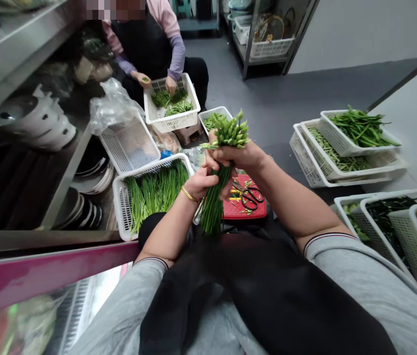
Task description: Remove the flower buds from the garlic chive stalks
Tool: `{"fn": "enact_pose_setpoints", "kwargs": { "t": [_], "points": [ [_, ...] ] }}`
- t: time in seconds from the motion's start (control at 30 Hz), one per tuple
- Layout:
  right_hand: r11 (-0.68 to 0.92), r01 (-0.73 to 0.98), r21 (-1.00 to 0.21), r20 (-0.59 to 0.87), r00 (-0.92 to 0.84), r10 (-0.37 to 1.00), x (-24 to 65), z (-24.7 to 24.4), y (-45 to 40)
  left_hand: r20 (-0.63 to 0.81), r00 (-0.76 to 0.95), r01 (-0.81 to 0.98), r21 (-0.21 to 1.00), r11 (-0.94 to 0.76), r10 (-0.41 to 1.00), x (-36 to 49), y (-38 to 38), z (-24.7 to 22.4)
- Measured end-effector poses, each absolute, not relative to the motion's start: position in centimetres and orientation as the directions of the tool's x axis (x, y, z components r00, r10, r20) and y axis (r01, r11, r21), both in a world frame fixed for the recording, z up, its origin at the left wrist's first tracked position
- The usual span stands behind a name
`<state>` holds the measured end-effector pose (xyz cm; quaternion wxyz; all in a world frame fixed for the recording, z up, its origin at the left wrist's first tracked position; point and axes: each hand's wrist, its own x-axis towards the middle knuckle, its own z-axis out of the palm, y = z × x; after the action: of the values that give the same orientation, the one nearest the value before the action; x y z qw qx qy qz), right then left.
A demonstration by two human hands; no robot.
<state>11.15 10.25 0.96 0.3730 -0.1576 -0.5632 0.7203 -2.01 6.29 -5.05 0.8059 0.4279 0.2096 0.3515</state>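
Both of my hands are closed round one upright bunch of flowering chives (pixel 214 207), its pale green buds clustered at the top and the stems hanging toward my lap. My right hand (pixel 243 155) grips it just under the buds. Lower down, my left hand (pixel 201 183), with a gold bangle at the wrist, holds the stems; some fingers are hidden behind the bunch. Black-handled scissors (pixel 252 198) lie on a red stool top (pixel 243 213) among scattered green trimmings. Left of my hands, a white basket (pixel 120 209) holds more long green stems (pixel 156 190).
Across from me a person (pixel 142 42) handles greens over a white basket (pixel 171 123). An open white basket (pixel 130 143) with a plastic bag (pixel 114 106) stands at left. Stacked baskets of green beans (pixel 356 130) and other vegetable baskets (pixel 374 209) are at right. Metal shelving (pixel 27 37) runs along the left.
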Motion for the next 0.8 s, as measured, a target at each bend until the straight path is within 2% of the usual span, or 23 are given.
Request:
{"fn": "enact_pose_setpoints", "kwargs": {
  "t": [0.07,0.1,0.17,0.23,0.27,0.3,0.33,0.43,0.57,0.7,0.8],
  "points": [
    [-0.034,-0.346,-0.938,0.236,-0.706,0.668,12.0,-0.3,10.9,-0.107,0.681,-0.309,0.854,0.417,0.724,-1.6,6.1,-5.1],
    [0.025,-0.282,-0.959,0.229,-0.72,0.655,12.8,-1.1,11.4,-0.121,0.691,-0.28,0.864,0.419,0.712,-1.4,6.1,-5.1],
    [0.094,-0.106,-0.99,0.141,-0.691,0.708,15.1,-3.2,12.5,-0.099,0.675,-0.288,0.877,0.385,0.731,-1.3,6.1,-5.2],
    [0.112,0.225,-0.968,-0.041,-0.578,0.815,17.7,-6.1,12.8,-0.08,0.621,-0.322,0.881,0.347,0.78,-1.3,6.3,-5.5],
    [0.088,0.38,-0.921,-0.126,-0.502,0.855,19.0,-7.8,12.5,-0.088,0.588,-0.328,0.882,0.337,0.804,-1.4,6.6,-5.8],
    [0.034,0.654,-0.756,-0.257,-0.345,0.903,20.1,-9.6,11.9,-0.105,0.558,-0.324,0.886,0.333,0.823,-1.5,6.8,-6.1],
    [-0.024,0.787,-0.616,-0.346,-0.242,0.907,21.1,-11.5,11.0,-0.126,0.533,-0.312,0.89,0.333,0.837,-1.6,7.1,-6.4],
    [-0.052,0.904,-0.423,-0.439,-0.154,0.885,22.6,-16.7,7.8,-0.194,0.494,-0.257,0.899,0.355,0.848,-1.6,8.0,-7.1],
    [-0.033,0.953,-0.302,-0.466,-0.117,0.877,22.4,-20.8,5.0,-0.274,0.463,-0.189,0.899,0.396,0.843,-0.9,8.3,-7.0],
    [-0.047,0.955,-0.293,-0.522,-0.118,0.845,22.1,-21.7,5.7,-0.295,0.435,-0.138,0.912,0.387,0.851,0.0,8.0,-6.3],
    [-0.075,0.932,-0.355,-0.58,-0.157,0.799,22.5,-21.0,7.3,-0.309,0.451,-0.124,0.907,0.402,0.837,0.3,7.8,-5.5]
  ]
}}
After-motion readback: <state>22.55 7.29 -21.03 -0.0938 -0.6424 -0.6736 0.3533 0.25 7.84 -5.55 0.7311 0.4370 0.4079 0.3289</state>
